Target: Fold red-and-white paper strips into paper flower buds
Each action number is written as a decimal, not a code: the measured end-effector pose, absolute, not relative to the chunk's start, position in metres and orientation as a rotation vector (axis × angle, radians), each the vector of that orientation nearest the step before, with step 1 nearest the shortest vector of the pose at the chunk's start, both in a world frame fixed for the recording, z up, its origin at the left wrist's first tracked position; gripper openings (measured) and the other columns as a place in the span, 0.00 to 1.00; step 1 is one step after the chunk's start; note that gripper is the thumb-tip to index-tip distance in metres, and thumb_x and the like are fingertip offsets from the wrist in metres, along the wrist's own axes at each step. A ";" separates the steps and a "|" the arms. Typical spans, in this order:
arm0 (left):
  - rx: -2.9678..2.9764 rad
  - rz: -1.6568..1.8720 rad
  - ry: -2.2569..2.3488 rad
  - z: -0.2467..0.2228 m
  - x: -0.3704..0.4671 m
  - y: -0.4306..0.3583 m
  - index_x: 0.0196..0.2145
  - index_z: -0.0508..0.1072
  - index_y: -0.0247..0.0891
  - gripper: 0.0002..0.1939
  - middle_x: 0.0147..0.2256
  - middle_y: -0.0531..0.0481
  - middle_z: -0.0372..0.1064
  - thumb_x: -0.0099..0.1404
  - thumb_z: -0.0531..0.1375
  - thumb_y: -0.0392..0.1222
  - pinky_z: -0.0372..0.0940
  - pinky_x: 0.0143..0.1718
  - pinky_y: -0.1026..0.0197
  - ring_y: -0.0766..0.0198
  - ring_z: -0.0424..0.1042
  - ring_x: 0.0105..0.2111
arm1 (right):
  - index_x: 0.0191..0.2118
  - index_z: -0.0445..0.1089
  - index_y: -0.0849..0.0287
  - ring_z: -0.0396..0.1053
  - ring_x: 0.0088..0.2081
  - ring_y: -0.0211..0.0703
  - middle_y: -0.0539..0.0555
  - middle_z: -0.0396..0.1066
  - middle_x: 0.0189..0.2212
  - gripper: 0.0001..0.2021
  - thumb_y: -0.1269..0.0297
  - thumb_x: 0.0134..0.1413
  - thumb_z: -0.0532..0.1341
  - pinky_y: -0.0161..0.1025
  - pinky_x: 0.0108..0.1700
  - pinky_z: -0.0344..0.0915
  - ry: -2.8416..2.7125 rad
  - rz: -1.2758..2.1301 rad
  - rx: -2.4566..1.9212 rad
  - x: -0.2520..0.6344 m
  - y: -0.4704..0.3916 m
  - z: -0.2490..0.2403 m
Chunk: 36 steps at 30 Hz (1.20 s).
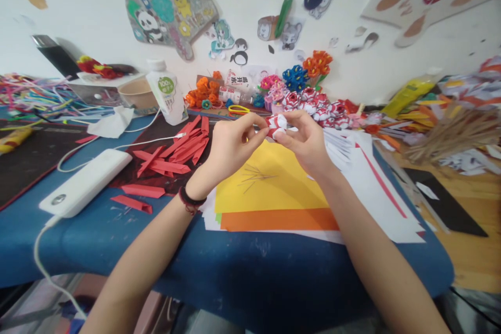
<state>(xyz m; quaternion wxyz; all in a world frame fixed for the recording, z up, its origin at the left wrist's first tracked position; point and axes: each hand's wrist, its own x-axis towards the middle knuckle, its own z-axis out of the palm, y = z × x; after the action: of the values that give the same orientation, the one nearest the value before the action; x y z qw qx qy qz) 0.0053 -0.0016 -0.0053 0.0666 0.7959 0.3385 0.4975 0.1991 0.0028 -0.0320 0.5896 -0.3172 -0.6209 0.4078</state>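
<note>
Left hand point(238, 143), right hand point(307, 138), flower point(277, 125) between

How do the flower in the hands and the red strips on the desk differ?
The flower is red and white; the strips are plain red. The flower is rounded, the strips long and narrow. The flower is held up between the left hand and right hand, while the strips lie loose. Both look like folded paper.
</note>
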 end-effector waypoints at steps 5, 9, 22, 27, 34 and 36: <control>2.454 1.498 0.975 -0.005 0.005 0.000 0.36 0.76 0.40 0.03 0.20 0.60 0.64 0.69 0.62 0.40 0.56 0.26 0.67 0.73 0.62 0.20 | 0.46 0.72 0.49 0.78 0.47 0.47 0.51 0.76 0.48 0.20 0.52 0.50 0.76 0.47 0.51 0.78 -1.450 0.941 -0.699 0.200 0.002 -0.031; 2.470 1.460 0.956 -0.006 0.004 0.002 0.36 0.74 0.40 0.02 0.21 0.60 0.63 0.69 0.61 0.38 0.56 0.26 0.67 0.73 0.62 0.20 | 0.46 0.72 0.49 0.78 0.46 0.47 0.50 0.77 0.47 0.20 0.53 0.50 0.76 0.47 0.51 0.78 -1.440 0.958 -0.674 0.200 0.002 -0.031; 2.287 1.352 0.924 -0.007 0.006 0.001 0.39 0.72 0.38 0.02 0.20 0.61 0.64 0.69 0.61 0.34 0.57 0.25 0.67 0.72 0.64 0.19 | 0.45 0.72 0.51 0.77 0.47 0.45 0.51 0.76 0.45 0.21 0.51 0.49 0.76 0.43 0.50 0.78 -1.461 0.904 -0.687 0.198 0.003 -0.031; 2.257 1.336 0.941 -0.005 0.006 0.000 0.40 0.75 0.37 0.03 0.18 0.61 0.65 0.69 0.61 0.37 0.58 0.25 0.67 0.72 0.65 0.18 | 0.44 0.71 0.51 0.77 0.46 0.46 0.52 0.76 0.45 0.23 0.48 0.48 0.76 0.45 0.49 0.78 -1.467 0.885 -0.723 0.198 0.004 -0.031; 2.236 1.289 1.052 -0.004 0.006 -0.002 0.38 0.79 0.37 0.06 0.16 0.58 0.67 0.68 0.62 0.40 0.57 0.23 0.67 0.70 0.67 0.18 | 0.44 0.72 0.51 0.76 0.46 0.46 0.51 0.75 0.44 0.21 0.51 0.49 0.76 0.45 0.48 0.78 -1.476 0.878 -0.703 0.200 0.006 -0.034; 2.204 1.262 1.007 -0.003 0.005 -0.002 0.38 0.79 0.36 0.07 0.16 0.58 0.67 0.69 0.62 0.41 0.58 0.23 0.67 0.70 0.67 0.17 | 0.44 0.72 0.51 0.76 0.46 0.46 0.51 0.75 0.44 0.21 0.51 0.49 0.76 0.45 0.48 0.78 -1.479 0.893 -0.703 0.200 0.006 -0.034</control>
<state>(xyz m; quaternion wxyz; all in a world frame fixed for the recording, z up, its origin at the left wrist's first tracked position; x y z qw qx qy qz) 0.0049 -0.0019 -0.0033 0.2035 0.7899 0.3609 0.4522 0.1999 0.0065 -0.0341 0.5960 -0.3026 -0.6368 0.3845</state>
